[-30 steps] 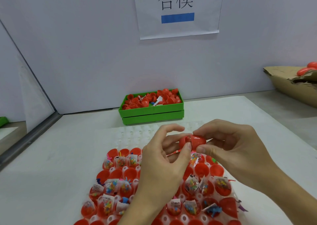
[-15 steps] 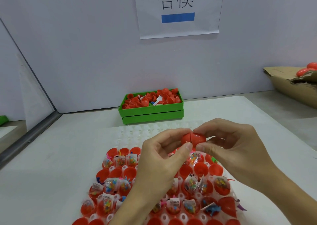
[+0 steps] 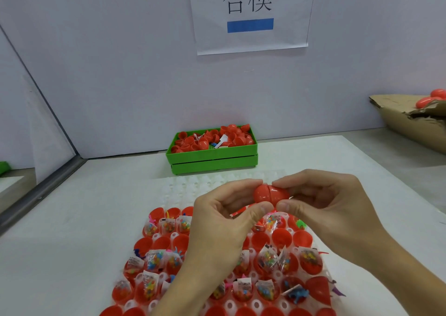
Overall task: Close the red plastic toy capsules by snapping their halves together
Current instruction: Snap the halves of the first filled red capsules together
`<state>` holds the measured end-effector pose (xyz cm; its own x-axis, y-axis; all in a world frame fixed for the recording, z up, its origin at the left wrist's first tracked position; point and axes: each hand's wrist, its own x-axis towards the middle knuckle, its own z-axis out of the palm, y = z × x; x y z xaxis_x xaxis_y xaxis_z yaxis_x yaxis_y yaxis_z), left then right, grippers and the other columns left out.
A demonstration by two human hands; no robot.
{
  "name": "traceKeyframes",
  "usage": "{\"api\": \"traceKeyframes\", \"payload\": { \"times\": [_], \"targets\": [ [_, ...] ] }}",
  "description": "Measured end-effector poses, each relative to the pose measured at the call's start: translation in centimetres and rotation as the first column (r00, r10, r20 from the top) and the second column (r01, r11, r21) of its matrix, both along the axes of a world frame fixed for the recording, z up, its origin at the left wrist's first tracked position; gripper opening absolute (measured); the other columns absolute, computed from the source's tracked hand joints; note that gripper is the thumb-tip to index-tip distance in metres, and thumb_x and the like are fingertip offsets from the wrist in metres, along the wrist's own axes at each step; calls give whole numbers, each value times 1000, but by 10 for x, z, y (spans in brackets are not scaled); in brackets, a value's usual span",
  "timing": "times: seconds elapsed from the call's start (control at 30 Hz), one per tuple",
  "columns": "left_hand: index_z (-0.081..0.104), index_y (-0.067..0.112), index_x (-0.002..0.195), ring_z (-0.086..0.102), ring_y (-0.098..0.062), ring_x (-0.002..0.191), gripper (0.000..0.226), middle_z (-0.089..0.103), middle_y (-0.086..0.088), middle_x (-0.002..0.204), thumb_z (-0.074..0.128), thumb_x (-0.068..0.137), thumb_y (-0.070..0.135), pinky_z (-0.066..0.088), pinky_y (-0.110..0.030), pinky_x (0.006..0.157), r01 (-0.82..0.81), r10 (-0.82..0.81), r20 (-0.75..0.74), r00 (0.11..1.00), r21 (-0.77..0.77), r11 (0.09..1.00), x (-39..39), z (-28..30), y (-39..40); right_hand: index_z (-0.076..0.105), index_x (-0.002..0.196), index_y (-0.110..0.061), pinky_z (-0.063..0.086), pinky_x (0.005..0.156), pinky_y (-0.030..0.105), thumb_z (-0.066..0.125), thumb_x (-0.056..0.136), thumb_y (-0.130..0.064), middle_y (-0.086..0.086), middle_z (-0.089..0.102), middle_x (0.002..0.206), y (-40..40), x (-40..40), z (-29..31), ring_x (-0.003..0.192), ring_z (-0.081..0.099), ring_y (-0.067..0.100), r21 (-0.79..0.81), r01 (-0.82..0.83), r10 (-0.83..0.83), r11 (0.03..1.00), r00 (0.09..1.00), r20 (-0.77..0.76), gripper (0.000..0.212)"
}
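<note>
Pinching one red capsule (image 3: 270,194) from either end, head view: left hand (image 3: 224,231) and right hand (image 3: 330,209), thumb and forefinger curled on it, halves joined at a visible seam, held just above the far edge of the white tray (image 3: 231,305). Tray holds open red halves with toy packets. Green crate (image 3: 212,157) of loose halves beyond the tray, bare table between. Cardboard box (image 3: 410,120) far right of the tray

Bright, even light, soft shadows; wide-angle bending at edges.
</note>
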<state>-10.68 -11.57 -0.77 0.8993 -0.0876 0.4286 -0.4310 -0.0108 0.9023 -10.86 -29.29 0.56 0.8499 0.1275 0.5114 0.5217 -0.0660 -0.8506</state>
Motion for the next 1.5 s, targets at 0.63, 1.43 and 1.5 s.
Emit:
{"api": "traceKeyframes", "payload": {
  "times": [0.63, 1.43, 1.5],
  "targets": [
    [75, 43, 89, 69, 6, 91, 37, 73, 28, 91, 82, 70, 12, 53, -9, 77, -96, 78, 108, 991, 172, 980, -1, 2, 3, 79, 83, -20, 60, 74, 24, 77, 66, -4, -3, 78, 83, 5, 1, -4, 80, 75, 13, -5, 82, -82, 997, 996, 33, 23],
    [71, 46, 95, 70, 6, 84, 35, 72, 29, 88, 83, 71, 23, 56, -14, 74, -296, 228, 286, 931, 225, 928, -4, 6, -4, 73, 114, -22, 55, 84, 16, 68, 88, -6, -15, 76, 102, 19, 0, -16, 98, 71, 1, -46, 93, -95, 995, 994, -56, 31],
    [73, 36, 103, 69, 2, 89, 33, 73, 23, 94, 79, 71, 32, 56, -16, 76, -330, 223, 362, 905, 265, 906, -3, 3, -4, 70, 119, -17, 54, 86, 16, 70, 86, -10, -11, 76, 105, 21, -1, -17, 100, 71, 4, 2, 44, -43, 999, 993, -108, 34]
  ]
}}
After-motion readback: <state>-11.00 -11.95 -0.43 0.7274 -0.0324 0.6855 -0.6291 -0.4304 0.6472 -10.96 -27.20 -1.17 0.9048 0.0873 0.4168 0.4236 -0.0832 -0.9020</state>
